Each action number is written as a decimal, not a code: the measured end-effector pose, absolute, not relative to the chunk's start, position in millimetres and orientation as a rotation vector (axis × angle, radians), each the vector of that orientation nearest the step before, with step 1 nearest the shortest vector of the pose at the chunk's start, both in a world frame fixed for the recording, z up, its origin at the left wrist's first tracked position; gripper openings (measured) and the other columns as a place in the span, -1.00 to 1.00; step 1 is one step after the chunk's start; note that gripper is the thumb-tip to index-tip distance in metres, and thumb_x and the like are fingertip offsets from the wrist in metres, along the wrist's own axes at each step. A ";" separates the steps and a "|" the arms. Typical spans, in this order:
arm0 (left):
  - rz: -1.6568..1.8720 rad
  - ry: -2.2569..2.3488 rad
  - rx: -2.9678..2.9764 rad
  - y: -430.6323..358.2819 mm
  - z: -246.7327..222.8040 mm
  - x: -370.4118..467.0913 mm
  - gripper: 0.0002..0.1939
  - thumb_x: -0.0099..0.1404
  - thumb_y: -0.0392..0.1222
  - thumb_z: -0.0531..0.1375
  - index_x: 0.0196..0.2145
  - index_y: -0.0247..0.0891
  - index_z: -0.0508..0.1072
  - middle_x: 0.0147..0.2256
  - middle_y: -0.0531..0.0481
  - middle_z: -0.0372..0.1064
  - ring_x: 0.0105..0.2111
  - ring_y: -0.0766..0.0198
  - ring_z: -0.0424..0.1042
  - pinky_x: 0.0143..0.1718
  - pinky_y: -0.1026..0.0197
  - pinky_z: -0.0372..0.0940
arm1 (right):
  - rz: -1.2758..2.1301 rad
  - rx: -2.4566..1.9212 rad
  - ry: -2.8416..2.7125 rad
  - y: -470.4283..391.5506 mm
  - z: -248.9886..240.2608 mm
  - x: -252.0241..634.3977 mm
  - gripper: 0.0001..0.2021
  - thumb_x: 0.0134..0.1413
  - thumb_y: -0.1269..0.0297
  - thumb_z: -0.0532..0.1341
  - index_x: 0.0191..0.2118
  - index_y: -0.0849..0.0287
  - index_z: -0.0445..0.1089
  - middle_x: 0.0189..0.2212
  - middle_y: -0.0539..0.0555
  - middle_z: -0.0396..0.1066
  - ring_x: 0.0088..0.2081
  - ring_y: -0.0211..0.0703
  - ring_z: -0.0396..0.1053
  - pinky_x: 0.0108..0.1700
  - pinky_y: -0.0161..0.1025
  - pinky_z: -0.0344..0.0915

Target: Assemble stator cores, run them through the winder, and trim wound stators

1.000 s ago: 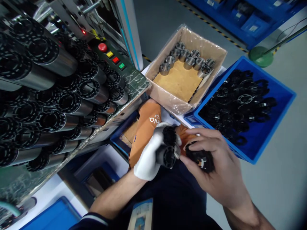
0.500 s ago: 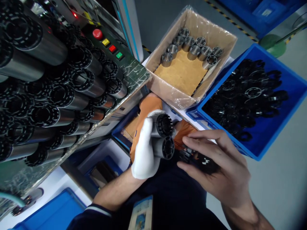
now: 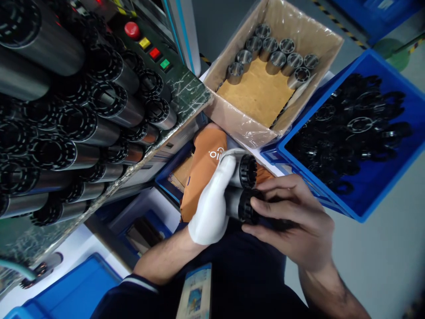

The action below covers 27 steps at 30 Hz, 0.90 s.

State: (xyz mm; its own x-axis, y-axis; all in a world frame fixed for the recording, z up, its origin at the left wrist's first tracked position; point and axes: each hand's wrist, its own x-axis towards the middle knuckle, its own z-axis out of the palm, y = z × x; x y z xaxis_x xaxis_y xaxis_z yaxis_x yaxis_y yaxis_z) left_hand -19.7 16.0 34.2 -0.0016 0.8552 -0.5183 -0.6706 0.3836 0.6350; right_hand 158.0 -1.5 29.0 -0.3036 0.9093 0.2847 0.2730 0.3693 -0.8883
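Observation:
My left hand (image 3: 212,204), in a white glove, is wrapped round two metal cylinders side by side. The upper cylinder (image 3: 236,172) has a black slotted ring (image 3: 249,172) at its right end. On the lower cylinder (image 3: 233,202), a black toothed ring (image 3: 246,206) meets the fingertips of my right hand (image 3: 295,217). This bare hand is curled round something dark in its palm, mostly hidden by the fingers; in the earlier frame it looks like black ring parts.
Many cylinders with black rings (image 3: 108,104) stand on the green bench (image 3: 189,95) at left, near coloured buttons (image 3: 154,53). A lined carton (image 3: 229,117) holds several cylinders. Beside it, a blue bin (image 3: 361,217) contains black rings. Another blue bin (image 3: 76,288) lies lower left.
My left hand has moved right with both cylinders. My right hand has moved slightly left, and its fingertips now touch the lower cylinder's ring end. The view has shifted a little.

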 end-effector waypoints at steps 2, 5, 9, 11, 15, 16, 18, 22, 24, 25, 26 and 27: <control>1.211 0.983 0.235 14.7 31.1 -20.2 -0.58 0.64 0.19 0.30 0.16 -0.15 0.71 0.29 -0.04 0.63 0.48 -0.10 0.46 0.60 -0.13 0.30 | 0.932 -1.034 -1.796 0.0 28.7 160.8 -0.59 0.19 0.37 0.69 0.11 -0.09 0.77 0.10 0.07 0.58 -0.11 -0.12 0.63 -0.14 -0.14 0.70; 1.150 0.916 0.238 13.7 28.7 -20.8 -0.58 0.63 0.21 0.31 0.15 -0.13 0.73 0.22 -0.05 0.68 0.42 -0.14 0.52 0.53 -0.16 0.39 | 0.959 -1.053 -1.759 1.5 27.1 158.8 -0.62 0.14 0.20 0.74 0.05 -0.06 0.77 -0.06 0.04 0.60 -0.17 -0.10 0.63 -0.16 -0.11 0.72; 1.165 0.901 0.148 13.7 31.0 -18.7 -0.57 0.59 0.29 0.33 0.09 -0.07 0.74 0.14 -0.02 0.72 0.42 -0.20 0.53 0.43 -0.17 0.51 | 0.815 -1.121 -1.793 -6.6 18.5 143.3 -0.59 0.18 0.25 0.71 0.12 -0.06 0.75 0.02 0.07 0.65 -0.20 -0.11 0.67 -0.22 -0.16 0.74; 1.208 0.960 0.071 11.5 34.8 -18.6 -0.55 0.62 0.32 0.27 0.07 -0.05 0.74 0.10 -0.03 0.73 0.43 -0.20 0.52 0.41 -0.20 0.52 | 0.643 -1.135 -1.817 -13.8 10.4 136.1 -0.40 0.19 0.36 0.69 0.31 -0.05 0.65 0.20 0.16 0.67 0.02 0.05 0.74 0.04 -0.04 0.80; 1.201 0.999 0.071 3.8 37.3 -32.7 -0.68 0.53 0.17 0.41 0.05 -0.04 0.74 0.12 -0.06 0.73 0.42 -0.23 0.52 0.42 -0.24 0.51 | 0.852 -1.065 -1.578 -17.7 1.9 140.9 -0.23 0.23 0.39 0.64 0.46 0.07 0.38 0.30 0.28 0.65 0.27 0.19 0.69 0.31 0.05 0.71; 1.212 1.001 0.092 3.2 34.5 -38.6 -0.69 0.43 0.07 0.52 0.05 -0.03 0.74 0.12 -0.05 0.73 0.39 -0.22 0.54 0.42 -0.22 0.51 | 0.978 -1.053 -1.545 -16.0 4.2 144.7 -0.26 0.26 0.36 0.63 0.43 0.08 0.37 0.28 0.27 0.66 0.25 0.14 0.71 0.29 -0.01 0.71; 1.287 1.021 0.135 4.7 25.3 -48.2 -0.49 0.18 -0.01 0.70 0.06 0.05 0.74 0.08 0.01 0.74 0.33 -0.19 0.60 0.40 -0.18 0.53 | 1.202 -1.014 -1.578 -11.7 12.7 149.3 -0.32 0.33 0.26 0.62 0.41 0.08 0.36 0.25 0.24 0.69 0.23 0.04 0.72 0.26 -0.13 0.70; 1.458 0.979 0.134 6.4 6.0 -45.3 -0.30 0.06 0.55 0.60 0.02 0.16 0.74 -0.05 0.07 0.75 0.25 -0.16 0.63 0.30 -0.10 0.61 | 1.216 -1.046 -1.808 -8.3 26.7 139.3 -0.46 0.36 0.02 0.60 0.30 0.08 0.53 0.19 0.16 0.64 0.19 -0.05 0.70 0.30 -0.18 0.65; 1.369 0.957 0.060 1.1 -0.2 -35.8 -0.29 0.14 0.67 0.48 -0.02 0.11 0.74 -0.10 0.06 0.75 0.17 -0.13 0.67 0.21 -0.05 0.65 | 1.094 -1.189 -1.879 -6.2 28.6 137.5 -0.53 0.39 -0.04 0.56 0.25 0.05 0.60 0.13 0.12 0.59 0.05 -0.09 0.70 0.20 -0.17 0.68; 1.274 0.969 0.009 -2.9 -3.0 -30.9 -0.31 0.19 0.65 0.46 -0.04 0.08 0.75 -0.11 0.05 0.76 0.09 -0.09 0.71 0.12 -0.01 0.68 | 1.060 -1.246 -1.887 -2.8 28.8 142.0 -0.54 0.40 -0.04 0.55 0.25 0.03 0.62 0.09 0.10 0.60 -0.04 -0.12 0.69 0.11 -0.18 0.70; 1.157 0.984 -0.043 -7.3 -6.0 -26.4 -0.36 0.26 0.60 0.45 -0.04 0.05 0.75 -0.12 0.04 0.76 -0.01 -0.05 0.74 0.01 0.03 0.70 | 1.024 -1.321 -1.882 3.3 28.5 151.3 -0.57 0.39 -0.04 0.55 0.23 0.01 0.64 0.03 0.07 0.63 -0.13 -0.15 0.67 0.01 -0.21 0.69; 1.035 0.993 -0.093 -11.5 -9.3 -22.6 -0.42 0.35 0.55 0.42 -0.04 0.02 0.76 -0.13 0.03 0.77 -0.12 0.00 0.75 -0.14 0.07 0.70 | 0.973 -1.424 -1.871 12.3 27.3 165.2 -0.62 0.38 -0.02 0.55 0.17 -0.01 0.67 -0.03 0.03 0.66 -0.19 -0.17 0.66 -0.06 -0.22 0.67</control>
State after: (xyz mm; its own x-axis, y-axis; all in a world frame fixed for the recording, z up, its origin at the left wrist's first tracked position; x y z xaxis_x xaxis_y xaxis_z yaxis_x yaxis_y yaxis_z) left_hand -22.6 -11.5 -9.3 0.1368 0.6751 -0.7249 -0.7527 0.5466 0.3670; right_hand 165.2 12.3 27.3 -0.2551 0.9667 0.0222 0.5368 0.1607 -0.8283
